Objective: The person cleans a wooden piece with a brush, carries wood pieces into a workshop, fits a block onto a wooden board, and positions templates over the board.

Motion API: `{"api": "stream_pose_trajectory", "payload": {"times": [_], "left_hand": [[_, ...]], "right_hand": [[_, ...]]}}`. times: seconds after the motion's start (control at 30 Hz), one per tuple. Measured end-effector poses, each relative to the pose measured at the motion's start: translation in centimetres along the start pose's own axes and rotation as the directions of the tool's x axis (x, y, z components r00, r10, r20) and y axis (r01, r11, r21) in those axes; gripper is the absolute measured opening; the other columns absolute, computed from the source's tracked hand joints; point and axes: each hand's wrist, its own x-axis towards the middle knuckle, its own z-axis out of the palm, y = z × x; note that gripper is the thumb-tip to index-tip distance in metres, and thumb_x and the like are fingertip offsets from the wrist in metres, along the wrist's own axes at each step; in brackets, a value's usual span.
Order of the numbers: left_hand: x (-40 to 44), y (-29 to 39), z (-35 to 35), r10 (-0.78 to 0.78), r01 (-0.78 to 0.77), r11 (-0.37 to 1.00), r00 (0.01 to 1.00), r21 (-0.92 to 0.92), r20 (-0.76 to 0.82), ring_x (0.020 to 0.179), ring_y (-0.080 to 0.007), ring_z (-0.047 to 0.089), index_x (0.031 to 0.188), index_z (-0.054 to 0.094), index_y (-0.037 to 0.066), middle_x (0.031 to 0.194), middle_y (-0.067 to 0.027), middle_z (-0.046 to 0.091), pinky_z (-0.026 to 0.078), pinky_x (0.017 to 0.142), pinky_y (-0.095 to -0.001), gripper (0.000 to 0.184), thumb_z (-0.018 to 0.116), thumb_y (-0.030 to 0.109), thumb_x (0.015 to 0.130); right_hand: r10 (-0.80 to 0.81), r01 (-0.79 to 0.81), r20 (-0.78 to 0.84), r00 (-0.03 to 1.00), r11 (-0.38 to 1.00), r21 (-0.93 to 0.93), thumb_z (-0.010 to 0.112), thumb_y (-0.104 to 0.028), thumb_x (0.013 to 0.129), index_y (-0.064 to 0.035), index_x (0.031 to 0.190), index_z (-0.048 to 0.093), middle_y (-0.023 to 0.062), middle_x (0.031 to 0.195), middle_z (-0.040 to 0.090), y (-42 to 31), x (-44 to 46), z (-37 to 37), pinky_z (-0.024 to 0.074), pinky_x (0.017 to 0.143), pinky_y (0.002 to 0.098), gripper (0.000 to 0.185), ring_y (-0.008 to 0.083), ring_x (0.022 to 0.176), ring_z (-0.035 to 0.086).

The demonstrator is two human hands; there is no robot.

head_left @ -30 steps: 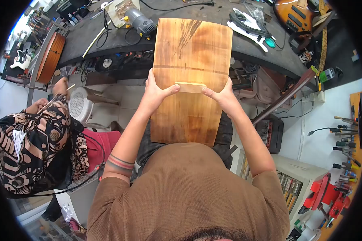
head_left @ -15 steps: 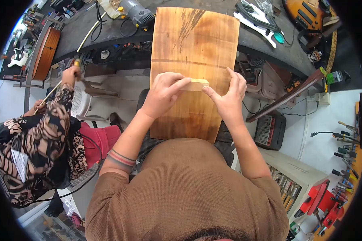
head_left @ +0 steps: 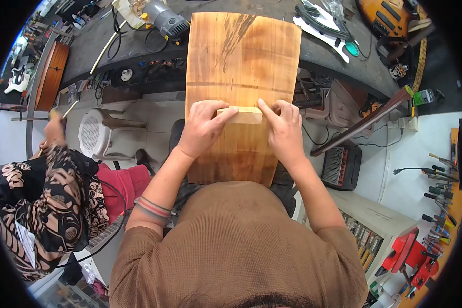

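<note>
A wide wooden board [head_left: 244, 61] with dark streaks near its top lies before me, its lower end close to my body and its far end over the bench edge. On its middle is a small pale wooden block [head_left: 246, 117]. My left hand [head_left: 203, 126] pinches the block's left end between thumb and fingers. At the block's right end is my right hand [head_left: 284, 126], its index finger touching the far corner and its other fingers curled; its thumb is mostly hidden.
A dark workbench [head_left: 92, 51] spans the back, with a grey power tool [head_left: 164, 20] and a white guitar-shaped plate [head_left: 323, 35]. A person in a patterned shirt [head_left: 51, 205] sits at the left near a white stool [head_left: 95, 134]. An amplifier [head_left: 340, 165] stands at the right.
The block has turned slightly and now shows more of its near face. My right hand's fingers have drawn in from the board's right edge to the block. The other person's raised hand has moved left.
</note>
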Motion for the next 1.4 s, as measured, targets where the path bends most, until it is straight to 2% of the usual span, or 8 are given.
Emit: {"api": "stream_pose_trajectory", "payload": {"times": [0.23,0.43,0.5,0.8,0.9,1.07,1.2,1.4], "left_hand": [[0.1,0.6,-1.0,0.000,-0.021,0.987,0.991,-0.160,-0.134,0.110,-0.0393,0.072,0.133,0.069,0.008,0.122,-0.0166,0.074,0.060,0.095,-0.0492,0.057,0.071,-0.014,0.080],[1.9,4.8,-1.9,0.130,-0.154,0.968,0.983,-0.196,-0.130,0.114,-0.0374,0.070,0.127,0.072,0.009,0.123,-0.0136,0.073,0.061,0.096,-0.0490,0.046,0.074,-0.005,0.083],[2.2,5.9,-1.4,0.212,-0.219,0.957,0.976,-0.189,-0.056,0.117,-0.0365,0.069,0.125,0.073,0.009,0.125,-0.0128,0.072,0.061,0.097,-0.0488,0.041,0.075,-0.001,0.086],[4.1,3.4,-4.3,-0.359,0.363,0.932,0.929,0.022,-0.090,0.141,-0.0388,0.053,0.136,0.068,0.007,0.142,-0.0166,0.061,0.044,0.120,-0.0484,0.049,0.079,0.001,0.089],[1.8,0.0,-3.8,-0.505,0.532,0.838,0.840,0.119,-0.198,0.142,-0.0387,0.051,0.153,0.053,0.004,0.144,-0.0185,0.057,0.044,0.119,-0.0490,0.067,0.080,0.008,0.092],[-0.5,-1.6,-3.5,-0.824,0.762,0.460,0.557,-0.456,0.099,0.138,-0.0293,0.059,0.164,0.039,0.000,0.146,-0.0180,0.061,0.049,0.116,-0.0426,0.072,0.074,0.010,0.103],[-2.1,-1.1,-2.3,-0.769,0.704,0.288,0.574,-0.649,0.281,0.132,-0.0246,0.064,0.164,0.036,-0.003,0.148,-0.0179,0.063,0.049,0.117,-0.0390,0.067,0.069,0.009,0.108],[-2.6,-1.3,-2.1,-0.782,0.709,0.159,0.515,-0.687,0.350,0.137,-0.0236,0.062,0.163,0.038,-0.003,0.151,-0.0178,0.062,0.048,0.118,-0.0388,0.064,0.069,0.011,0.109]], "right_hand": [[0.102,-0.129,0.108,0.989,0.950,0.286,0.069,-0.001,0.096,-0.0073,0.135,0.071,0.0096,0.122,0.060,1.6,-1.7,-1.3,0.0500,0.096,0.0409,0.039,0.0266,0.107,0.062],[0.242,-0.543,0.601,0.762,-0.267,0.796,0.059,-0.036,0.117,-0.0064,0.164,0.040,0.0110,0.140,0.064,-1.6,-3.4,-4.4,0.0566,0.089,0.0330,0.058,0.0187,0.114,0.071],[0.193,-0.629,0.686,0.702,-0.285,0.724,0.064,-0.033,0.115,-0.0048,0.160,0.047,0.0093,0.138,0.066,-1.9,-3.0,-5.2,0.0575,0.092,0.0351,0.056,0.0177,0.111,0.071],[0.892,-0.310,-0.084,0.445,0.242,0.919,0.062,-0.027,0.112,-0.0060,0.132,0.064,0.0062,0.113,0.070,15.1,1.8,-12.8,0.0488,0.052,0.0229,0.029,0.0124,0.081,0.066],[0.797,-0.349,-0.033,0.603,0.300,0.888,0.061,-0.020,0.111,-0.0004,0.154,0.045,0.0151,0.118,0.070,25.8,3.8,-13.4,0.0566,0.061,0.0292,0.050,0.0182,0.078,0.074],[0.797,-0.304,-0.142,0.587,0.380,0.873,0.065,-0.007,0.106,0.0018,0.171,0.016,0.0260,0.142,0.061,27.1,6.6,-13.4,0.0663,0.081,0.0380,0.081,0.0314,0.101,0.080],[0.636,-0.617,-0.509,0.580,0.751,0.235,0.075,-0.009,0.096,-0.0013,0.169,0.036,0.0361,0.157,0.046,27.3,4.4,-11.0,0.0497,0.119,0.0466,0.083,0.0426,0.154,0.043],[0.210,-0.475,-0.555,0.805,0.789,-0.391,0.073,-0.016,0.101,-0.0027,0.154,0.058,0.0180,0.157,0.059,29.0,3.9,-12.0,0.0462,0.122,0.0490,0.057,0.0414,0.144,0.056]]}}
